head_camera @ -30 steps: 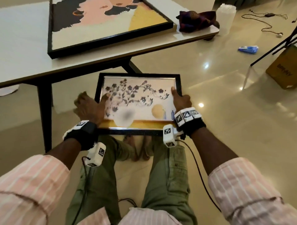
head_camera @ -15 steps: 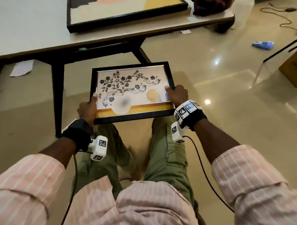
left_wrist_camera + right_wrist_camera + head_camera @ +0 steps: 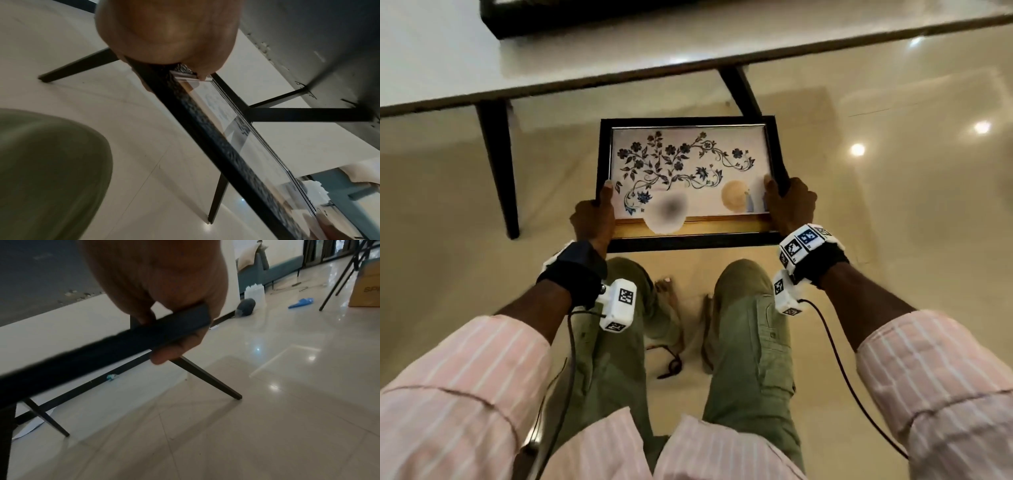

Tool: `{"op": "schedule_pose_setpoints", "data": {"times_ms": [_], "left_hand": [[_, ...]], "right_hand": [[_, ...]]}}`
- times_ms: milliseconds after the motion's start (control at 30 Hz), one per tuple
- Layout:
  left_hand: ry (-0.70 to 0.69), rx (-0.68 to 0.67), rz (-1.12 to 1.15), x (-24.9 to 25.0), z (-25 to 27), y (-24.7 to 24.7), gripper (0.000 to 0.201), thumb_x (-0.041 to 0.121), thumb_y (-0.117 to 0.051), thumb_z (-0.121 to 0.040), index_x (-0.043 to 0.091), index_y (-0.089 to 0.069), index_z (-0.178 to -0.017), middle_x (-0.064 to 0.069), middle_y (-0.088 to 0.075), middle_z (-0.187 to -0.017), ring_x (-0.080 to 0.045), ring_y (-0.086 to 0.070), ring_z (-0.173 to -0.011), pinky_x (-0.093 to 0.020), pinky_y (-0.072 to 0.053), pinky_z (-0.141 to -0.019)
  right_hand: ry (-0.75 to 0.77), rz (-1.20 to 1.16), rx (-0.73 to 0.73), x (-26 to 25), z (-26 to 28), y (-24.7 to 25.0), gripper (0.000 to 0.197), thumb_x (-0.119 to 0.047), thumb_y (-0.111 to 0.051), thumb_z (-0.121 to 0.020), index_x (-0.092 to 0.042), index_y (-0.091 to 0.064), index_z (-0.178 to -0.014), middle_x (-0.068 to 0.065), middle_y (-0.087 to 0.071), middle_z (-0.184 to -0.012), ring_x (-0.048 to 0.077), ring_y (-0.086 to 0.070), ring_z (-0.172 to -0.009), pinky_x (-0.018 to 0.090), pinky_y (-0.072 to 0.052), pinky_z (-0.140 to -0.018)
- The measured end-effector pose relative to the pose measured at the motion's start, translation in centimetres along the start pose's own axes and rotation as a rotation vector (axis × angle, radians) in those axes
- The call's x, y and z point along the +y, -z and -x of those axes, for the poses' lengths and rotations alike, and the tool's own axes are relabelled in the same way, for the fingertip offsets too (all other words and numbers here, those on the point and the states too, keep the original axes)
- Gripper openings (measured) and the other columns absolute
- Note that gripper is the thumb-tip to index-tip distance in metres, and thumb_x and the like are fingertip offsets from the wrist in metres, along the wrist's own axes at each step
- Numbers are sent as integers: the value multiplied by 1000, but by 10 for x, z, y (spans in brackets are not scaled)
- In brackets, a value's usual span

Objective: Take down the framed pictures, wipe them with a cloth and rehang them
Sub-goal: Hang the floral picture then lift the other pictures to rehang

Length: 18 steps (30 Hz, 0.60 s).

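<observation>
Framed floral picture [image 3: 690,178], black frame, glass up: held level between both hands above the person's knees, clear of the floor. Left hand [image 3: 594,219] grips its left edge, thumb on the glass; right hand [image 3: 789,205] grips its right edge likewise.

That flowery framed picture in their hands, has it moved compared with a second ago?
Yes. The floral picture has come away from the table toward the person; its far edge now sits clear of the table edge, over open floor.
</observation>
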<state>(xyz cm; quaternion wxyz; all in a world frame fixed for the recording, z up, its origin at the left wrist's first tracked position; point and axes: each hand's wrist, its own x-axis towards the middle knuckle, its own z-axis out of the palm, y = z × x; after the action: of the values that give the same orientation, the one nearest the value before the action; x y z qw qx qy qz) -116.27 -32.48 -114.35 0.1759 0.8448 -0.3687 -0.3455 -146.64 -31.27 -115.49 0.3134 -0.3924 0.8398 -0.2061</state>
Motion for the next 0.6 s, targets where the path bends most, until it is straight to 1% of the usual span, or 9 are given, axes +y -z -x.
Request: {"op": "schedule_pose_setpoints", "data": {"times_ms": [100, 133, 200, 267, 333, 367, 433, 500, 600], "left_hand": [[104, 1, 53, 6, 29, 44, 74, 64, -43, -94, -3, -65, -118, -29, -59, -124, -42, -52, -117, -40, -42, -99], [142, 3, 66, 8, 41, 64, 74, 64, -45, -93, -2, -66, -116, -29, -60, -122, -41, -53, -115, -40, -43, -97], [203, 8, 86, 7, 68, 105, 74, 65, -46, -92, -3, -68, -110, -27, -64, -115, -40, -57, -110, -39, -44, -91], [241, 10, 78, -1, 93, 140, 76, 65, -44, -93, -6, -69, -98, -29, -65, -105, -42, -59, -103, -39, -43, -84], [289, 28, 74, -12, 120, 177, 75, 64, -43, -94, -6, -65, -79, -29, -63, -87, -41, -59, -90, -37, -37, -73], [318, 47, 86, -18, 134, 197, 73, 63, -43, -94, -4, -59, -69, -25, -59, -75, -39, -58, -82, -36, -35, -69], [367, 91, 112, -31, 155, 225, 69, 60, -44, -95, 3, -45, -57, -16, -48, -60, -32, -50, -67, -36, -30, -63], [436, 148, 152, -44, 175, 256, 65, 57, -46, -96, 7, -39, -55, -12, -43, -57, -27, -43, -62, -36, -27, -62], [523, 240, 204, -72, 196, 293, 64, 58, -46, -95, 5, -46, -58, -18, -53, -70, -30, -48, -70, -35, -32, -68]], "right_hand": [[14, 13, -97, -31, 27, 25, 49, -48, -53, -95, -3, -60, -113, 24, -65, -111, 42, -58, -106, 40, -44, -86], [18, 31, -131, -45, 40, 35, 47, -47, -54, -95, -3, -60, -112, 24, -65, -110, 42, -57, -106, 39, -44, -85], [25, 64, -192, -73, 67, 52, 45, -44, -53, -96, -2, -60, -111, 25, -65, -108, 42, -58, -102, 34, -42, -77], [49, 106, -260, -95, 94, 64, 44, -41, -51, -97, 0, -58, -113, 26, -64, -107, 43, -59, -99, 33, -39, -72], [96, 176, -341, -120, 122, 73, 46, -41, -49, -98, 2, -55, -113, 27, -63, -108, 42, -59, -98, 32, -35, -68], [122, 213, -379, -134, 135, 76, 47, -43, -48, -98, 2, -54, -112, 27, -61, -109, 42, -58, -97, 32, -33, -67], [143, 242, -437, -154, 158, 75, 48, -44, -48, -98, 2, -53, -112, 28, -58, -112, 43, -56, -100, 35, -37, -71], [180, 241, -495, -181, 182, 71, 47, -43, -49, -98, 2, -51, -114, 29, -56, -114, 45, -55, -103, 39, -43, -79], [284, 276, -569, -220, 212, 54, 45, -41, -48, -98, 1, -50, -114, 29, -57, -114, 45, -56, -102, 40, -45, -79]]}}
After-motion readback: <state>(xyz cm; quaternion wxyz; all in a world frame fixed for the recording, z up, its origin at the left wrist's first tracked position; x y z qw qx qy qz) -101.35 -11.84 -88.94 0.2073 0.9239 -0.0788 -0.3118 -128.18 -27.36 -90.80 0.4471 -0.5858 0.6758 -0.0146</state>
